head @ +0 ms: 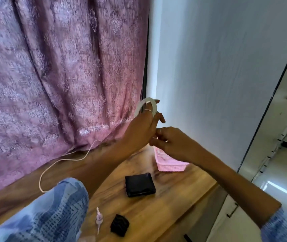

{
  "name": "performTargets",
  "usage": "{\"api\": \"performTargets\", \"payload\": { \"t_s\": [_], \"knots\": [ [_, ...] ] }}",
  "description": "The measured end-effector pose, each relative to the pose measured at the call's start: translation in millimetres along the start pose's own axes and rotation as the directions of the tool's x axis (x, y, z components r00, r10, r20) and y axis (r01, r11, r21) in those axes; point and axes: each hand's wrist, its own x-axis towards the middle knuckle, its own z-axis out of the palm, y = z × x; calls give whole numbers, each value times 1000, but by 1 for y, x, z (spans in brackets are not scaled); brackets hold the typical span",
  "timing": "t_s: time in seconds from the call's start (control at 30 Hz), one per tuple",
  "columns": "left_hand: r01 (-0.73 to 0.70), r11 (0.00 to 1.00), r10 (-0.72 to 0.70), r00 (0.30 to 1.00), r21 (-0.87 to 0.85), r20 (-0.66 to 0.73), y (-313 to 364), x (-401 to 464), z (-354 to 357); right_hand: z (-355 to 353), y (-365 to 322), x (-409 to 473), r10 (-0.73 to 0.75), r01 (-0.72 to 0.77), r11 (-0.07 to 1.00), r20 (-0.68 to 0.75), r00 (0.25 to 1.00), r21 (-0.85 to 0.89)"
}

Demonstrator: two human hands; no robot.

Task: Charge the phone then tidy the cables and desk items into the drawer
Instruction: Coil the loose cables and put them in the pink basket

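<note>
Head view, step in hand: the tidying part, winding a white cable (146, 106) into a coil. Loops wound round the raised left hand (142, 130), fingers (152, 109) straight and spread to serve as a former, coil sitting over them near the fingertips. Right hand (171, 144) just beside and below, fingers (158, 138) curled in a pinch; probably feeding the cable's free end, though the strand itself is too fine to make out there.

Both forearms lifted above the wooden surface (174, 194), left sleeve (52, 212) low in the foreground, hands meeting near the corner where curtain (60, 75) meets wall.

On the surface: a second white cable (66, 158) trailing from under the curtain toward the sleeve; a pink basket (171, 165) under the right hand, something pale inside; a black wallet-like item (140, 185); a small black lump (120, 225); a small knotted pale cord (98, 219). Phone not in view, so charging cannot be judged.

Next move, as a judgement: finish the last turns, secure the tail so the loops hold, slip the coil off the fingers without letting it spring apart, then carry it to the drawer (233, 215), apparently closed.
</note>
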Motion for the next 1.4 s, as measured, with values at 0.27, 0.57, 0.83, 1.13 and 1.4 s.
{"api": "performTargets", "payload": {
  "t_s": [0.27,0.57,0.83,1.13,1.4],
  "knots": [
    [-30,998,43,970,-58,241,-16,-41,-42,-14,-24,7,-248,274,936,138,959,-221],
    [76,991,-42,960,-112,276,-5,-65,-78,-21,-33,23,-517,429,569,100,850,-702],
    [335,811,-173,920,-480,351,7,-63,-88,-21,-17,43,-585,350,738,-290,757,-577],
    [494,294,-191,869,-818,456,16,-49,-65,19,-13,32,20,111,927,-341,940,358],
    [504,457,-402,852,-733,335,8,-34,-44,23,0,12,209,-98,299,35,977,949]
  ]
}}
